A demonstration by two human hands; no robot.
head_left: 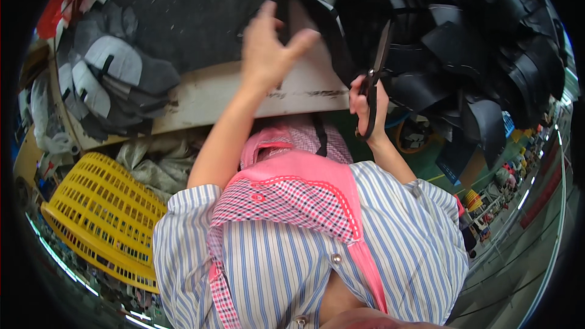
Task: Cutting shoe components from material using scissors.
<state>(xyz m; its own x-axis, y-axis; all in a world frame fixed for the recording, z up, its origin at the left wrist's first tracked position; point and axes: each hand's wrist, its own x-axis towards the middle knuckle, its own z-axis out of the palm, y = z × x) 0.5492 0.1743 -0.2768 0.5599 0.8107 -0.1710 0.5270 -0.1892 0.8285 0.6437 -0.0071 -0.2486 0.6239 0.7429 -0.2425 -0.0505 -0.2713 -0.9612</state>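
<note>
Left hand (268, 53): fingers spread above the worktop (204, 94). Right hand (376, 106): fingers gripping scissors (372, 74), black pieces (452, 49) right of them.

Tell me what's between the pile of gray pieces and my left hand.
In the head view, a bare stretch of dark, speckled surface and its pale border lies between the gray pieces and your left hand.

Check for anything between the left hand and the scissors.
Nothing visible blocks the way. The left hand is open, left of the scissors in the right hand; pale tabletop and the edge of the black pieces show in the gap, apparently below.
</note>
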